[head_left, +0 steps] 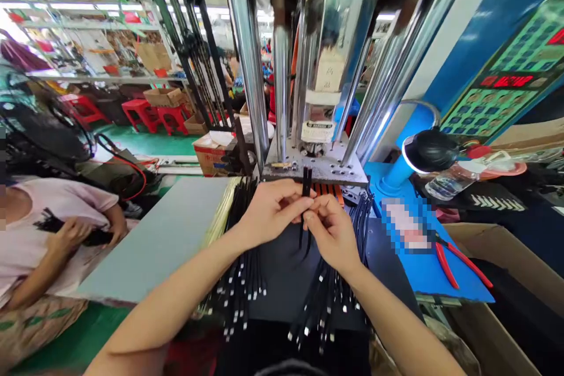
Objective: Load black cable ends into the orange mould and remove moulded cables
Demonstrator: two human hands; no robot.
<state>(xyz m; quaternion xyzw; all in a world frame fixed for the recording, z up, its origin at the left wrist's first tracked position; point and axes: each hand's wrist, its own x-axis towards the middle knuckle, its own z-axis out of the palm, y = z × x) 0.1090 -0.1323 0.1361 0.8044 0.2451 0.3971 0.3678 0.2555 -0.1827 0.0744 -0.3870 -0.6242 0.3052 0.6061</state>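
Thin black strips (307,179) stand upright between my two hands, in front of the machine's metal plate (317,169). My left hand (275,208) pinches them from the left, its thumb across them. From the right, the thumb and fingers of my right hand (332,232) close on the same strips, touching the left fingertips. The strips' lower ends hang below my fingers over the black work surface (282,288). A bundle of black cords with pale tips (247,270) lies left of my hands, and another such bundle (328,294) lies to the right.
Steel columns (251,64) rise behind the hands. On the blue side table (458,273) at right lie red-handled pliers (447,264). A bottle (452,181) lies beyond it. At left, a person (66,235) holds black cords beside a grey board (163,241).
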